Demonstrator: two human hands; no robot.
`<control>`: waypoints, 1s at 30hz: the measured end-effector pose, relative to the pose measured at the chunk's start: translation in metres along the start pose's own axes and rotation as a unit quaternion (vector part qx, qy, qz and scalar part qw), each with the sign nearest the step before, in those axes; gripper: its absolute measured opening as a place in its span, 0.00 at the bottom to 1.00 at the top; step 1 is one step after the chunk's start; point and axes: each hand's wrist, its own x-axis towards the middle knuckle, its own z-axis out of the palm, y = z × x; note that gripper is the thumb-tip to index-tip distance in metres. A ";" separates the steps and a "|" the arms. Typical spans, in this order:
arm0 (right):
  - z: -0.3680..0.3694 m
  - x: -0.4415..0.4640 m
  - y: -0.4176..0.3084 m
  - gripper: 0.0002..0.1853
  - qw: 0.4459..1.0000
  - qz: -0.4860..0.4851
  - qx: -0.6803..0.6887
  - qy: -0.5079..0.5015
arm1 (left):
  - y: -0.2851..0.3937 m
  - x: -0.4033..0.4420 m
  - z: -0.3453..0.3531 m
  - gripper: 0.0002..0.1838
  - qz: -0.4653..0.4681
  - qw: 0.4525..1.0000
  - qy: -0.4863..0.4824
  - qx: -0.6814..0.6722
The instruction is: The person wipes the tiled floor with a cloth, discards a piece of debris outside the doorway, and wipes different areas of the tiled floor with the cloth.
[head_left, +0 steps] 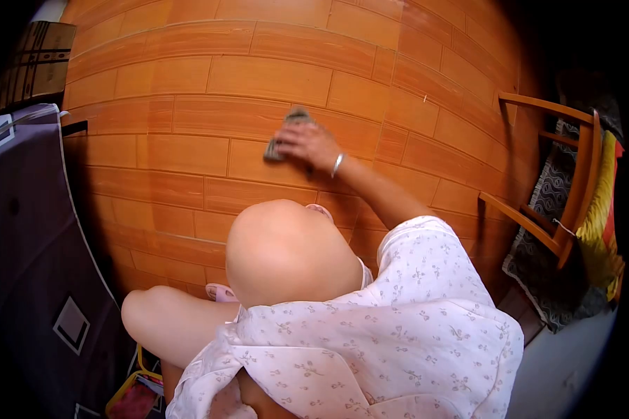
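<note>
My right hand (306, 145) presses down on a crumpled grey-green cloth (275, 151) that lies on the orange wood-look tiled floor (258, 75). Its fingers are bent over the cloth, and part of the cloth sticks out past them on the far and left sides. A silver bracelet (337, 165) circles the wrist. My left hand is not visible; only bare skin of an arm or leg shows under the white flowered clothing (398, 349) at the bottom.
Bent knees (286, 244) and pink slippers (220, 292) are below the hand. A dark fabric-covered piece (31, 209) stands at left, with a cardboard box (38, 63) behind. A wooden chair (587, 160) lies at right near yellow cloth (597, 216). A yellow-rimmed basket (122, 391) sits bottom left.
</note>
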 end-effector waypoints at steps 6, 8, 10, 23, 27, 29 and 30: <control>-0.081 0.075 0.175 0.15 0.952 0.240 -0.030 0.187 | 0.016 -0.006 0.007 0.14 0.020 1.000 -0.011 0.014; -0.121 0.072 0.156 0.14 0.941 0.195 0.023 0.274 | 0.021 -0.009 0.009 0.14 0.025 1.000 -0.010 0.014; -0.139 0.051 0.110 0.16 0.951 0.142 0.054 0.268 | 0.026 -0.011 0.012 0.15 0.037 0.999 -0.011 0.017; -0.033 -0.145 0.009 0.23 0.993 -0.071 0.076 -0.049 | 0.138 -0.033 0.046 0.17 0.173 0.984 -0.010 0.039; -0.047 -0.039 0.133 0.22 0.995 -0.001 -0.018 0.100 | 0.166 -0.043 0.066 0.18 0.222 0.974 -0.034 0.036; -0.062 0.016 0.186 0.21 0.982 0.100 -0.119 0.110 | 0.179 -0.047 0.072 0.19 0.248 0.967 -0.054 0.031; -0.075 0.045 0.215 0.19 0.975 0.111 -0.133 0.137 | 0.187 -0.044 0.076 0.19 0.258 0.963 -0.070 0.027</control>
